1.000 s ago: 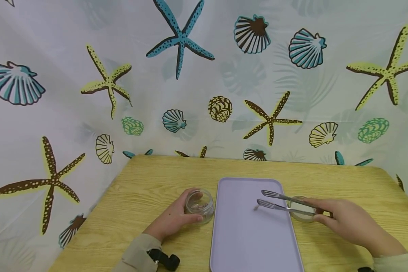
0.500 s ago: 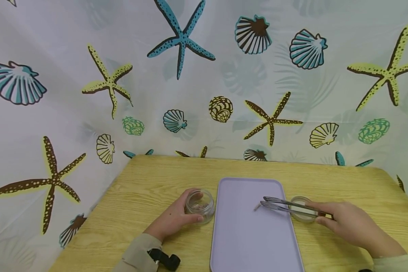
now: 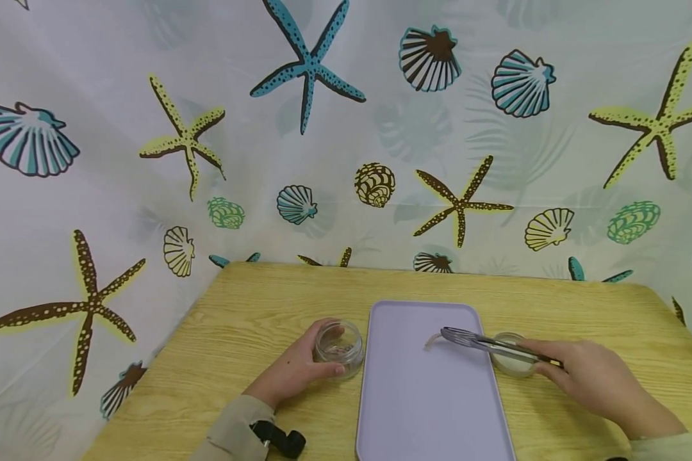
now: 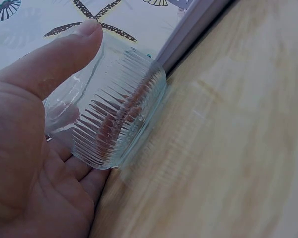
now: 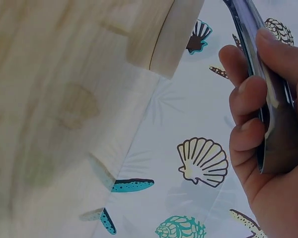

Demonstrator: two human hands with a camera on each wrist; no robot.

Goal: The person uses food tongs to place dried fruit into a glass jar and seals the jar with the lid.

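Observation:
A clear glass jar (image 3: 352, 362) stands just left of the lilac tray (image 3: 423, 410); my left hand (image 3: 296, 372) holds it, thumb and fingers curled round its sides. Through the ribbed glass (image 4: 119, 109) in the left wrist view, reddish-brown pieces show near the bottom. My right hand (image 3: 591, 381) grips metal tongs (image 3: 467, 338) with slotted heads, their arms squeezed together over the tray. At the tips is a small, thin, pale curved piece (image 3: 430, 342), too small to identify. In the right wrist view, fingers wrap the tongs' handle (image 5: 283, 144); their tips lie out of that view.
Right of the tray is a round glass container (image 3: 510, 368) with pale contents, partly hidden by the tongs. A wooden table (image 3: 553, 314) bears everything. Behind it hangs a cloth (image 3: 346, 141) printed with shells and starfish.
The tongs' arms have come together from apart, and the small pale piece now sits at their tips. My left hand and the jar have stayed in place.

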